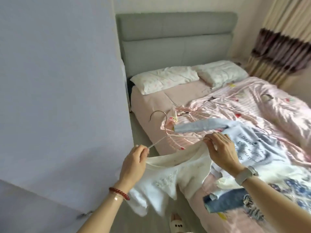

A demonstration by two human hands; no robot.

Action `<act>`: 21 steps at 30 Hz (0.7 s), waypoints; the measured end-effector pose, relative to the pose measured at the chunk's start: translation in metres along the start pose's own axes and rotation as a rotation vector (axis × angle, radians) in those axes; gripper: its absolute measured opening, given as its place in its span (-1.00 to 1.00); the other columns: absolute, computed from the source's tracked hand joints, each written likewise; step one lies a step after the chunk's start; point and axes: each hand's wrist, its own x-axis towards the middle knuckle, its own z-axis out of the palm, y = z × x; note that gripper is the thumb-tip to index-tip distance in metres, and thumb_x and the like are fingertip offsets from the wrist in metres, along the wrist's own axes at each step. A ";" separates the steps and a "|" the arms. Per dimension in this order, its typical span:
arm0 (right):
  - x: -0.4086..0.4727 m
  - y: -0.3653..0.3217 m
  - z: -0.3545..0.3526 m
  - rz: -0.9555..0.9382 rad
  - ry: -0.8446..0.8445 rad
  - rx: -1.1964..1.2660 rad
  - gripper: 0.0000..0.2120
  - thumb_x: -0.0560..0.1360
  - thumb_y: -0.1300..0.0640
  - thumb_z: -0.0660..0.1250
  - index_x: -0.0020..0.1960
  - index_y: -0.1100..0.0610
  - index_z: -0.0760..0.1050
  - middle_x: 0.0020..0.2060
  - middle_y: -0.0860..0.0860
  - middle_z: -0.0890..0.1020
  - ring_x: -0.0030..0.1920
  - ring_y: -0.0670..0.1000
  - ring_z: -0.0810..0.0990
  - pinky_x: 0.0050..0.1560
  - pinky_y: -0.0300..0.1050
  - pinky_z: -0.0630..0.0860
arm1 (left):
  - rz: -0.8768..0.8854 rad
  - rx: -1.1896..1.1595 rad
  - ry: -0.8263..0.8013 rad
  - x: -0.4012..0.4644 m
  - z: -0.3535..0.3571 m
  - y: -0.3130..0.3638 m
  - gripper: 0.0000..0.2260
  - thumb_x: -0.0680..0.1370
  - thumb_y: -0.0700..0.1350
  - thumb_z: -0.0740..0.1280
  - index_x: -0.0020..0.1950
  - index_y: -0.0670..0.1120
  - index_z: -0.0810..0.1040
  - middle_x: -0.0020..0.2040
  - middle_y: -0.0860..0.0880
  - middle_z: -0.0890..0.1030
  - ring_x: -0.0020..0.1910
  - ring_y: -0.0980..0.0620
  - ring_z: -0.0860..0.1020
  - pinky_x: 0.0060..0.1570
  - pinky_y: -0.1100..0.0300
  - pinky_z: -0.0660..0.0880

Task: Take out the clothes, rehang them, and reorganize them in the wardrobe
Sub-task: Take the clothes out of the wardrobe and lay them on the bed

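Step in hand: rehanging. White top [161,175] held in the air at the near edge of the bed [148,105], neckline stretched open between both hands. Left hand [134,158] pinching one arm of the wire hanger [170,136] together with the left shoulder of the top, fingers curled. Right hand [220,148] pinching the other arm of the hanger at the right side of the collar, remaining fingers loosely spread. Hanger mostly above and outside the neckline, hook [158,115] pointing away toward the headboard [176,41]; shoulders judged not yet seated on the arms.

Next move, as judged: feed each hanger arm down through the neck opening, settle both shoulders, then carry to the wardrobe. Wardrobe interior not in view; pale panel [58,81] at left possibly its side or door, not confirmed.

Surroundings: pale blue printed garment [252,142] spread on the pink quilt [252,105] just beyond the right hand, denim item [223,200] and further patterned clothes near the bed's lower edge, spare hangers lying among them. Two pillows [165,79] at the head. Slipper [176,222] on the floor below.

Obstructions: loose hangers and the blue sleeve close under the work, liable to snag the hook; hem of the top hanging low toward the floor
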 end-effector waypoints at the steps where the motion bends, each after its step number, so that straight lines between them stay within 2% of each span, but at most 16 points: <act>1: -0.004 0.012 -0.009 0.054 0.032 -0.021 -0.76 0.48 0.13 0.16 -0.18 0.24 0.54 -0.32 0.10 0.62 -0.33 0.13 0.60 -0.24 -0.17 0.34 | 0.036 -0.010 0.032 0.012 0.010 0.014 -0.90 0.55 -0.23 0.25 -0.13 -0.18 0.53 -0.20 -0.01 0.51 -0.24 -0.06 0.52 -0.22 0.08 0.43; 4: -0.009 0.038 -0.033 0.200 0.122 -0.048 -0.83 0.47 0.20 0.22 -0.11 0.27 0.55 -0.26 0.14 0.64 -0.31 0.16 0.62 -0.27 -0.10 0.48 | 0.157 -0.021 0.135 0.053 0.032 0.062 -0.91 0.53 -0.22 0.31 -0.11 -0.21 0.58 -0.16 -0.12 0.55 -0.24 -0.14 0.55 -0.26 0.06 0.46; 7: -0.002 0.071 -0.056 0.312 0.229 -0.074 -0.83 0.48 0.20 0.21 -0.06 0.24 0.55 -0.24 0.13 0.65 -0.29 0.14 0.63 -0.24 -0.14 0.45 | 0.293 0.017 0.219 0.100 0.064 0.113 -0.92 0.51 -0.23 0.33 -0.13 -0.22 0.60 -0.22 -0.15 0.55 -0.27 -0.18 0.52 -0.17 0.07 0.36; 9: 0.007 0.097 -0.067 0.414 0.293 -0.096 -0.77 0.50 0.12 0.18 -0.02 0.20 0.55 -0.23 0.12 0.65 -0.26 0.15 0.62 -0.25 -0.13 0.42 | 0.324 0.054 0.240 0.131 0.090 0.144 -0.90 0.52 -0.19 0.32 -0.11 -0.20 0.61 -0.18 -0.16 0.56 -0.16 -0.19 0.52 -0.06 0.06 0.29; 12: 0.024 0.143 -0.077 0.507 0.397 -0.124 -0.78 0.49 0.09 0.19 -0.01 0.17 0.55 -0.22 0.12 0.65 -0.23 0.16 0.62 -0.26 -0.12 0.39 | 0.338 0.089 0.230 0.176 0.134 0.182 -0.86 0.54 -0.14 0.29 -0.07 -0.17 0.62 -0.11 -0.17 0.57 -0.07 -0.19 0.51 0.03 0.03 0.27; 16: 0.047 0.219 -0.085 0.609 0.499 -0.149 -0.79 0.48 0.08 0.19 -0.04 0.14 0.55 -0.19 0.12 0.66 -0.17 0.21 0.62 -0.22 -0.04 0.45 | 0.409 0.115 0.211 0.237 0.203 0.236 -0.87 0.53 -0.13 0.30 -0.08 -0.13 0.63 -0.11 -0.14 0.58 -0.06 -0.17 0.51 0.04 0.03 0.23; 21: 0.044 0.342 -0.091 0.825 0.591 -0.132 -0.89 0.50 0.15 0.27 -0.02 0.11 0.55 -0.18 0.11 0.67 -0.17 0.19 0.62 -0.20 -0.02 0.46 | 0.503 0.156 0.112 0.305 0.326 0.311 -0.84 0.54 -0.08 0.29 -0.07 -0.09 0.64 -0.10 -0.10 0.60 -0.03 -0.14 0.51 0.12 0.03 0.21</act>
